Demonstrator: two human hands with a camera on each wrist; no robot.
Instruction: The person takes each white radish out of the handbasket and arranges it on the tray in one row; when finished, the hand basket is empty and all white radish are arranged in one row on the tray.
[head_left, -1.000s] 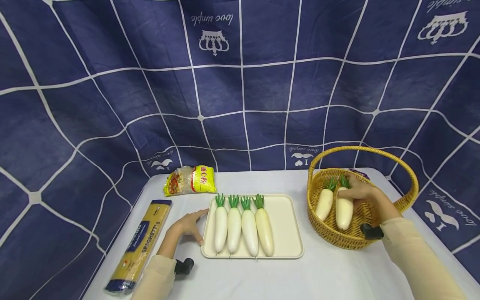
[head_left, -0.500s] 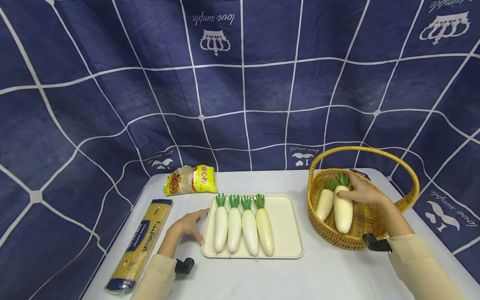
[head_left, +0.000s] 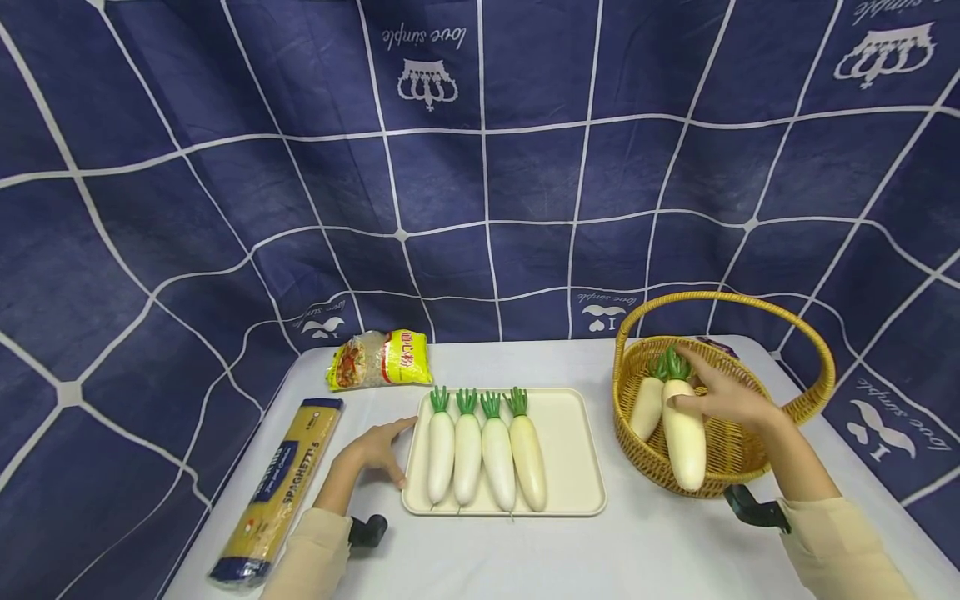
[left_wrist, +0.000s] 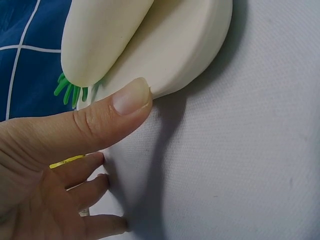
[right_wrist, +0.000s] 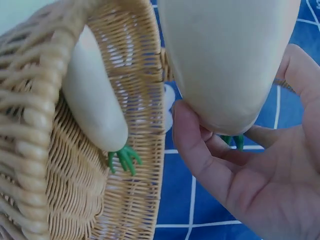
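Cloth [head_left: 540, 183], blue with white grid lines and printing, hangs behind and at the sides. Desk [head_left: 540, 558] is white-topped and carries everything below.

Basket [head_left: 642, 458]: wicker, with an arched handle, right rear of desk.

Tray [head_left: 572, 458]: cream, rounded corners, mid-desk, well apart from basket.

Spaghetti pack [head_left: 281, 492]: lies slantwise left of tray. Yellow bag [head_left: 381, 361]: at rear edge, just behind tray's left corner.

Held radish [head_left: 684, 442]: over basket, green leaves to the rear, lower end overlapping the near rim in head view. Right wrist view shows it apart from the basket radish [head_left: 647, 410], which lies inside along the left wall, leaves also rearward. Tray radishes [head_left: 468, 462]: four, side by side on the tray's left and middle, leaves rearward; rightmost is yellower.

Right hand [head_left: 723, 396]: grip closed round the held radish at its leafy end, thumb on one side, fingers on the other. Left hand [head_left: 375, 450]: fingers spread, nothing clasped; thumb touches tray's near-left corner.

Black mounts [head_left: 367, 533] sit at both wrists. Purple item [head_left: 718, 345], mostly hidden, behind basket; kind cannot be told.
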